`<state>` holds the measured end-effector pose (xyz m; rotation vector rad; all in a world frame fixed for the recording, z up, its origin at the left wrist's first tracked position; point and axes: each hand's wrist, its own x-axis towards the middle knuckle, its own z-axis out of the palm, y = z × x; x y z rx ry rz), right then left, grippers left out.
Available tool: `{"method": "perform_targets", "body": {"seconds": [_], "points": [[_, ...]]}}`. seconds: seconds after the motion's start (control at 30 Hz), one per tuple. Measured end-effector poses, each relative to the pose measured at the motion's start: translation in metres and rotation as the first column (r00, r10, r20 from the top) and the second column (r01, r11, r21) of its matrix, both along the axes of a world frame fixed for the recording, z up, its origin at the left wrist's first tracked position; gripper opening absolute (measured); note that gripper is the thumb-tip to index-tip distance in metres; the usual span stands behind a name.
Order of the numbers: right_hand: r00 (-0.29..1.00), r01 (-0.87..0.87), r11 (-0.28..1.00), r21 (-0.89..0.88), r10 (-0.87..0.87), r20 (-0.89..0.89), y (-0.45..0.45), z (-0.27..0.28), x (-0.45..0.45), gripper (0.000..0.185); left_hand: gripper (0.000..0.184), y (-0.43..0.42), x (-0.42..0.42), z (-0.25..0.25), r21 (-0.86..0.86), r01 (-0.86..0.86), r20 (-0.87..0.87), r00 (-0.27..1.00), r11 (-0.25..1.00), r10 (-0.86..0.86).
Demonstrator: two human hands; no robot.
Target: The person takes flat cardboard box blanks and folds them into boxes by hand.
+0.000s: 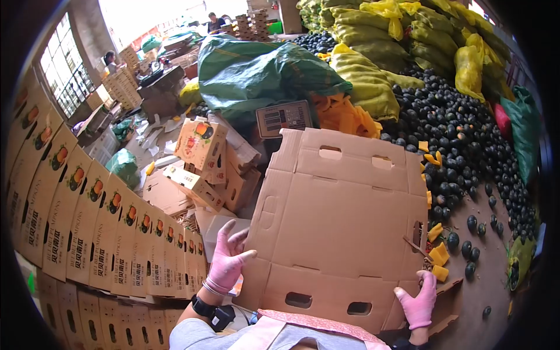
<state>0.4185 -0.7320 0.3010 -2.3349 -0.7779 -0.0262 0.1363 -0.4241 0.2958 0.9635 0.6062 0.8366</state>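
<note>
apron (pixel 324 326); flat carton (pixel 338 224), long axis outward, between spread left hand (pixel 224 259) and edge-touching right hand (pixel 417 303), right grip unclear

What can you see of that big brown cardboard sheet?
The flat brown cardboard sheet looks like an unfolded box: plain, creased, with oval handholes along its near and far edges. It spreads between a pink-gloved right hand, touching its right edge, and a pink-gloved left hand, thumb at its left edge.
</note>
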Motion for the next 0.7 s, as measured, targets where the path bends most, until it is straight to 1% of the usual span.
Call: {"method": "perform_targets", "body": {"seconds": [0.03, 0.07, 0.1, 0.17, 0.2, 0.23, 0.27, 0.3, 0.33, 0.4, 0.43, 0.47, 0.5, 0.53, 0.57, 0.6, 0.63, 0.67, 0.7], "points": [[1.000, -0.015, 1.000, 0.027, 0.015, 0.011, 0.003, 0.011, -0.004, 0.055, 0.091, 0.003, -0.007, -0.002, -0.045, 0.048, -0.146, 0.988, 0.998, -0.054], [1.000, -0.023, 0.998, 0.051, 0.022, 0.018, 0.007, 0.021, -0.007, 0.055, 0.092, 0.005, -0.009, -0.007, 0.172, 0.078, -0.291, 0.956, 0.982, -0.025], [0.996, -0.088, 0.996, 0.025, 0.087, 0.034, 0.007, 0.025, -0.003, 0.053, 0.094, 0.007, -0.010, -0.013, 0.373, 0.141, -0.421, 0.906, 0.917, 0.032], [0.976, -0.210, 0.977, -0.032, 0.212, 0.060, 0.005, 0.033, 0.005, 0.048, 0.084, -0.007, 0.007, 0.011, 0.571, 0.183, -0.422, 0.902, 0.800, 0.095], [0.905, -0.393, 0.905, -0.161, 0.412, 0.108, 0.011, 0.041, 0.004, 0.054, 0.079, -0.008, 0.015, 0.023, 0.663, 0.405, -0.591, 0.800, 0.630, 0.107], [0.785, -0.599, 0.762, -0.246, 0.620, 0.012, 0.023, 0.053, 0.006, 0.059, 0.075, -0.009, 0.020, 0.031, 0.661, 0.617, -0.727, 0.667, 0.426, 0.163], [0.614, -0.771, 0.565, -0.295, 0.782, -0.107, 0.035, 0.064, 0.009, 0.065, 0.072, -0.009, 0.024, 0.036, 0.567, 0.797, -0.818, 0.515, 0.207, 0.256], [0.538, -0.770, 0.438, -0.464, 0.837, -0.102, 0.041, 0.067, 0.012, 0.074, 0.067, -0.006, 0.032, 0.035, 0.598, 0.798, -0.798, 0.585, 0.076, 0.146], [0.446, -0.811, 0.382, -0.443, 0.894, -0.046, 0.045, 0.064, 0.023, 0.064, 0.069, 0.004, 0.041, 0.037, 0.616, 0.780, -0.784, 0.621, -0.113, 0.013], [0.356, -0.792, 0.339, -0.507, 0.932, 0.066, 0.044, 0.057, 0.056, 0.044, 0.064, 0.021, 0.046, 0.038, 0.627, 0.720, -0.775, 0.617, -0.298, -0.140], [0.532, -0.805, 0.537, -0.251, 0.841, 0.095, 0.036, 0.044, 0.069, 0.036, 0.058, 0.031, 0.046, 0.038, 0.599, 0.734, -0.793, 0.599, -0.320, -0.110], [0.687, -0.726, 0.687, 0.022, 0.723, 0.069, 0.026, 0.026, 0.079, 0.034, 0.053, 0.040, 0.043, 0.033, 0.572, 0.747, -0.809, 0.583, -0.338, -0.079], [0.879, -0.382, 0.798, 0.466, 0.469, -0.082, 0.023, -0.003, 0.084, 0.039, 0.037, 0.046, 0.039, 0.012, 0.723, 0.686, -0.690, 0.711, -0.085, -0.137], [0.891, -0.116, 0.854, 0.508, 0.315, -0.326, 0.024, 0.003, 0.076, 0.047, 0.030, 0.044, 0.038, 0.003, 0.779, 0.594, -0.602, 0.798, 0.202, -0.027], [0.922, -0.252, 0.869, 0.426, 0.349, -0.166, 0.022, -0.003, 0.066, 0.048, 0.030, 0.036, 0.036, 0.001, 0.719, 0.541, -0.589, 0.807, 0.436, -0.029], [0.921, -0.369, 0.872, 0.322, 0.391, -0.003, 0.018, -0.010, 0.058, 0.050, 0.030, 0.029, 0.036, 0.000, 0.618, 0.456, -0.576, 0.817, 0.641, -0.027], [0.903, -0.419, 0.879, 0.228, 0.429, 0.005, 0.011, -0.001, 0.054, 0.050, 0.030, 0.022, 0.034, 0.005, 0.736, 0.473, -0.552, 0.833, 0.484, 0.025], [0.843, -0.536, 0.822, 0.193, 0.532, 0.075, 0.007, 0.009, 0.048, 0.043, 0.030, 0.014, 0.029, 0.012, 0.818, 0.485, -0.526, 0.848, 0.310, 0.062], [0.755, -0.652, 0.747, 0.131, 0.655, 0.028, 0.006, 0.026, 0.044, 0.037, 0.029, 0.008, 0.024, 0.016, 0.794, 0.547, -0.581, 0.811, 0.266, 0.069]]}}
